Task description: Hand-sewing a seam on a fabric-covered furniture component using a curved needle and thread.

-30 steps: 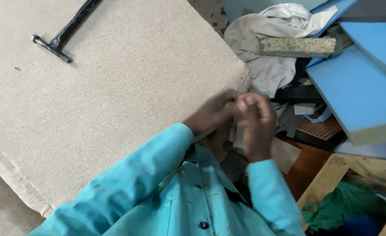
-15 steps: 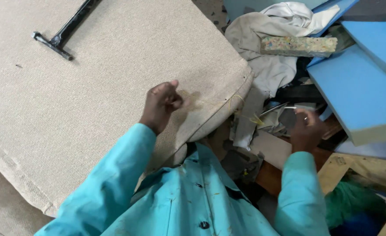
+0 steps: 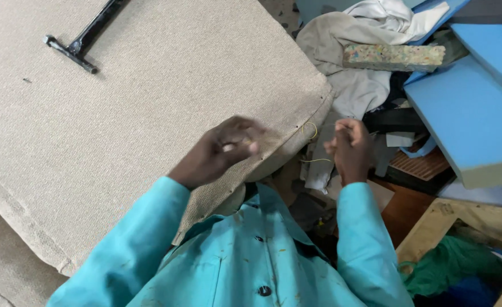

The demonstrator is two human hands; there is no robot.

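A large beige fabric-covered cushion [image 3: 120, 113] lies in front of me. My left hand [image 3: 223, 150] rests on its near right edge with the fingers pinched together. A thin yellow thread [image 3: 312, 131] runs from that hand along the cushion's corner seam and loops off the edge. My right hand [image 3: 350, 149] hovers just right of the corner, over the clutter, fingers closed on the thread's other end. No needle can be made out. Both arms wear turquoise sleeves.
A black T-shaped tool [image 3: 75, 48] lies on the cushion's far left. To the right are crumpled grey-white cloth [image 3: 353, 79], a speckled foam block [image 3: 393, 57], blue foam slabs [image 3: 472, 131], a wooden frame [image 3: 432, 227] and green cloth [image 3: 455, 264].
The hands first met at the cushion's corner, then pulled wide apart. Now the left hand has come back down toward the edge and the right hand has returned toward the corner.
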